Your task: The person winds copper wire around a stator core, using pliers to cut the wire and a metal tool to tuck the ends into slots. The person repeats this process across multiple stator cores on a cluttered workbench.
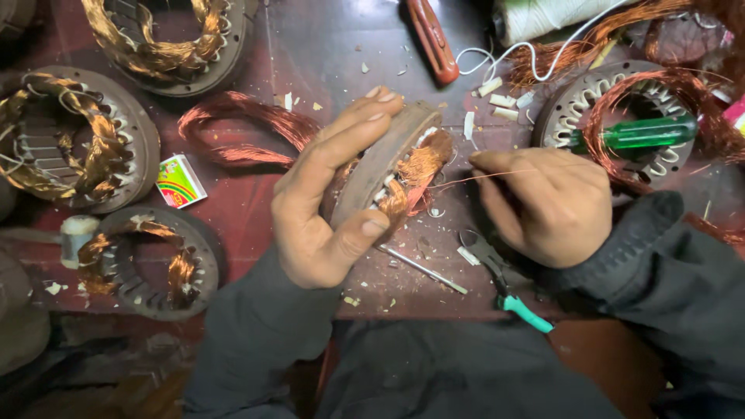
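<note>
Dark sleeves fill the bottom of the frame, and above them the left hand (322,206) is clamped around a ring-shaped motor core (388,167) at the centre, tilted on edge so its copper winding faces the right hand (543,206). That hand's fingers are pinched together on a thin copper wire (473,177) drawn from the winding. Three more wound cores (74,140) lie on the red surface (256,221) at left; pliers (504,283) rest at lower centre, just beside the right hand, and a matchbox (180,181) sits left of centre.
</note>
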